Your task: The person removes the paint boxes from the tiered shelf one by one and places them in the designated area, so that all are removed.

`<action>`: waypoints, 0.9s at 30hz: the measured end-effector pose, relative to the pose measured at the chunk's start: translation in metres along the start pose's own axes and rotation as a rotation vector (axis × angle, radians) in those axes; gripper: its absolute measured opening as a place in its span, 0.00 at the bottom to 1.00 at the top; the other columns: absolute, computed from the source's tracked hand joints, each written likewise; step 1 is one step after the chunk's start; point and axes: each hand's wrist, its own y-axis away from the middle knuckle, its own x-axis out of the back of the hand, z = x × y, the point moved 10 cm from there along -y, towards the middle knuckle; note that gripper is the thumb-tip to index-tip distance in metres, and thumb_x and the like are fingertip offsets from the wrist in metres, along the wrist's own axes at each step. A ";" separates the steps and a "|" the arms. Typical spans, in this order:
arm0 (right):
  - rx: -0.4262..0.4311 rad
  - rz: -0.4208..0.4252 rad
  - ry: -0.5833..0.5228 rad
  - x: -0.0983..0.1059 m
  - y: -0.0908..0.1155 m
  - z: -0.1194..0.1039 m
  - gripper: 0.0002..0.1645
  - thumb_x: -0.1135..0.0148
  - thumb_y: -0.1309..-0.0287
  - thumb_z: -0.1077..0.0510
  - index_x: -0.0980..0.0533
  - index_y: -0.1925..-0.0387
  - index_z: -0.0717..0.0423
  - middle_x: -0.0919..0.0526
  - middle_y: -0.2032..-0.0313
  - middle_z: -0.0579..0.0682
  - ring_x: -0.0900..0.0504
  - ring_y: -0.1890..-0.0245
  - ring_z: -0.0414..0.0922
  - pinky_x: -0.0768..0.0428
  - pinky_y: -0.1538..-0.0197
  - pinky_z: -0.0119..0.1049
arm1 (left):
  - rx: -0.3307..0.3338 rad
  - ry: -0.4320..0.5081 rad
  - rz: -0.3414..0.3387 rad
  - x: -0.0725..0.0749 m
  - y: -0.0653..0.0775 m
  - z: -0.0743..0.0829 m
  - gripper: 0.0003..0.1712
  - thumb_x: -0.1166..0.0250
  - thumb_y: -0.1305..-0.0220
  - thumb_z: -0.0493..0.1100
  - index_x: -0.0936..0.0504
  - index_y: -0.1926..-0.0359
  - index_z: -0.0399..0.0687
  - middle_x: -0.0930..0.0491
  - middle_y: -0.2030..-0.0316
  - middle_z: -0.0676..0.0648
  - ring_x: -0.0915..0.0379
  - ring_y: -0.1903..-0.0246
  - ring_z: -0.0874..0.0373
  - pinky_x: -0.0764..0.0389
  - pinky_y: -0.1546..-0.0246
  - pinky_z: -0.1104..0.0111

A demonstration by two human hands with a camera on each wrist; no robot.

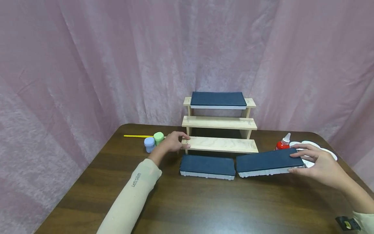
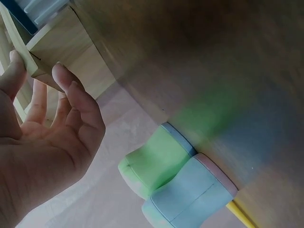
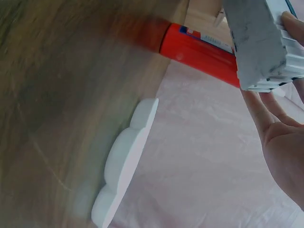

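A light wooden three-step stand (image 1: 220, 144) is at the back of the table. My left hand (image 1: 174, 142) grips the left end of its lowest step, thumb on one side and fingers on the other in the left wrist view. My right hand (image 1: 317, 162) holds the right end of a flat rectangular case (image 1: 268, 161) with a dark blue top and white ribbed base. The case tilts, its right end higher than its left. A similar case (image 1: 207, 165) lies before the stand, and another case (image 1: 218, 99) rests on the top step.
Left of the stand are a green jar (image 1: 158, 138), a blue jar (image 1: 149, 144) and a thin yellow stick (image 1: 137, 136). Beyond the held case stand a red bottle (image 1: 282, 145) with a white nozzle and a white scalloped palette (image 1: 330, 152). A pink curtain (image 1: 146, 65) hangs behind the table.
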 end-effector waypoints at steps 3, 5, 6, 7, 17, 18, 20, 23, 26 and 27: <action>-0.020 -0.030 0.022 -0.004 0.001 0.006 0.27 0.13 0.70 0.57 0.14 0.62 0.53 0.23 0.48 0.49 0.37 0.48 0.17 0.33 0.57 0.09 | -0.006 0.002 -0.004 0.001 0.000 0.002 0.22 0.25 0.44 0.51 0.16 0.48 0.59 0.25 0.38 0.42 0.30 0.45 0.45 0.29 0.43 0.50; -0.035 -0.052 0.042 -0.006 0.003 0.009 0.27 0.13 0.70 0.56 0.15 0.62 0.53 0.23 0.48 0.54 0.38 0.50 0.16 0.34 0.58 0.09 | -0.011 0.004 -0.009 0.001 0.000 0.003 0.22 0.25 0.43 0.51 0.16 0.47 0.58 0.25 0.38 0.42 0.30 0.45 0.45 0.29 0.43 0.50; -0.040 -0.066 0.050 -0.008 0.004 0.010 0.26 0.13 0.70 0.55 0.15 0.63 0.53 0.22 0.48 0.55 0.37 0.51 0.16 0.33 0.58 0.09 | -0.011 0.005 -0.011 0.001 0.000 0.004 0.22 0.25 0.43 0.50 0.16 0.47 0.58 0.25 0.39 0.42 0.30 0.45 0.45 0.29 0.43 0.50; -0.042 -0.077 0.050 -0.009 0.004 0.011 0.26 0.13 0.70 0.54 0.15 0.63 0.53 0.22 0.48 0.56 0.36 0.52 0.16 0.33 0.58 0.09 | -0.009 0.006 -0.011 0.001 0.000 0.004 0.22 0.25 0.43 0.50 0.16 0.47 0.58 0.25 0.39 0.42 0.30 0.46 0.45 0.29 0.44 0.51; -0.032 -0.163 0.024 -0.026 0.000 0.013 0.27 0.13 0.70 0.53 0.17 0.62 0.51 0.22 0.50 0.55 0.27 0.54 0.24 0.17 0.61 0.31 | 0.002 0.007 -0.007 0.002 0.000 -0.001 0.22 0.25 0.43 0.51 0.16 0.47 0.58 0.25 0.38 0.42 0.30 0.45 0.45 0.29 0.44 0.50; -0.033 -0.175 0.028 -0.028 0.000 0.013 0.28 0.13 0.69 0.53 0.17 0.62 0.51 0.22 0.50 0.56 0.23 0.54 0.30 0.16 0.61 0.37 | 0.006 0.005 -0.006 0.002 0.001 -0.001 0.22 0.25 0.43 0.51 0.16 0.47 0.58 0.26 0.38 0.42 0.31 0.45 0.45 0.29 0.44 0.50; -0.038 -0.200 0.051 -0.033 0.000 0.015 0.29 0.13 0.69 0.52 0.17 0.60 0.52 0.22 0.49 0.57 0.20 0.54 0.42 0.16 0.60 0.46 | 0.013 -0.001 -0.004 0.002 0.001 -0.003 0.22 0.25 0.43 0.51 0.16 0.47 0.58 0.25 0.38 0.42 0.30 0.45 0.45 0.28 0.44 0.50; -0.039 -0.230 0.078 -0.039 0.002 0.017 0.30 0.14 0.69 0.50 0.17 0.59 0.53 0.22 0.50 0.58 0.19 0.54 0.50 0.16 0.58 0.44 | 0.014 -0.003 -0.010 0.002 0.002 -0.003 0.22 0.25 0.43 0.51 0.16 0.47 0.58 0.25 0.39 0.42 0.29 0.47 0.45 0.28 0.45 0.51; -0.026 -0.240 0.096 -0.041 0.004 0.018 0.31 0.14 0.69 0.50 0.17 0.59 0.54 0.21 0.50 0.58 0.20 0.53 0.45 0.17 0.57 0.32 | 0.002 0.010 -0.011 0.002 0.001 -0.001 0.22 0.25 0.43 0.50 0.16 0.47 0.58 0.25 0.40 0.42 0.29 0.49 0.46 0.27 0.47 0.51; -0.021 -0.238 0.105 -0.041 0.004 0.018 0.31 0.13 0.70 0.50 0.16 0.59 0.53 0.20 0.51 0.57 0.21 0.54 0.41 0.19 0.57 0.26 | 0.000 0.015 -0.011 0.002 0.001 -0.001 0.22 0.25 0.43 0.50 0.16 0.47 0.58 0.25 0.40 0.42 0.29 0.50 0.46 0.27 0.47 0.52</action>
